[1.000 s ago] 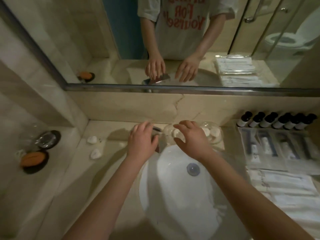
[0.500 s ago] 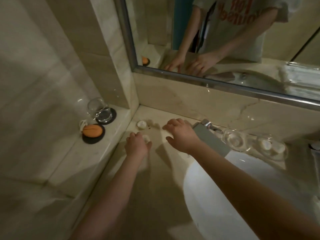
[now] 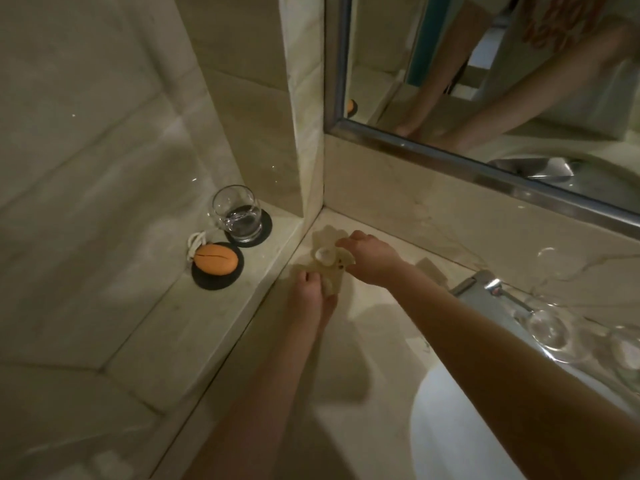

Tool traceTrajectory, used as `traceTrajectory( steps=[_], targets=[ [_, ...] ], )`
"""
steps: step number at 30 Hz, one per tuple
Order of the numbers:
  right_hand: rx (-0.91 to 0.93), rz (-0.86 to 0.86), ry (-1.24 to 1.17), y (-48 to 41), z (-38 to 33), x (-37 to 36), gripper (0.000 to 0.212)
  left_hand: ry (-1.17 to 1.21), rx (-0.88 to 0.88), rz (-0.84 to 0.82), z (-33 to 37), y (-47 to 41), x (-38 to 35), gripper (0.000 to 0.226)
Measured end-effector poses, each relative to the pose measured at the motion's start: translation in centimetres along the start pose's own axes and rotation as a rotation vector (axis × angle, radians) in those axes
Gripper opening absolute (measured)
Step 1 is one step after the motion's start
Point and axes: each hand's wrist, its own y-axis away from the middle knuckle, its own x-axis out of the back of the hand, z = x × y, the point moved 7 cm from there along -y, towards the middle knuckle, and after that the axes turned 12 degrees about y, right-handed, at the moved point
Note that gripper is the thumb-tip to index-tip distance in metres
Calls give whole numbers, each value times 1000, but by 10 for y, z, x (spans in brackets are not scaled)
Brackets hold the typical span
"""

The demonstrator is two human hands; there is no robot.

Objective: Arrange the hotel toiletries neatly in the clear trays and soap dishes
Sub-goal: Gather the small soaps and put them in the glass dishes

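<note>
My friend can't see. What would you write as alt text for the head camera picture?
Two bare hands, left hand and right hand, meet at a small white soap in the counter corner below a mirror. A glass and an orange object sit on a ledge to the left.

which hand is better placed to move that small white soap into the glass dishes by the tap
Right, probably. The right hand is at the small white soap, and the glass dishes lie on its side, past the tap. The left hand sits further from them, toward the ledge.
</note>
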Motion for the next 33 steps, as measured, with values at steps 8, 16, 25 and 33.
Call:
traceTrajectory(
  steps=[8, 16, 25, 33],
  targets=[
    [73, -59, 41, -33, -26, -15, 61, 64, -7, 46, -5, -3, 31, 36],
    [-37, 93, -184, -11, -11, 6, 45, 125, -23, 132, 8, 11, 49, 44],
    [-168, 517, -473, 111, 51, 85, 45, 218, -212, 132, 87, 50, 50, 41],
    [-490, 677, -598, 238, 145, 68, 42, 213, -499, -19, 216, 105, 4, 41]
  ],
)
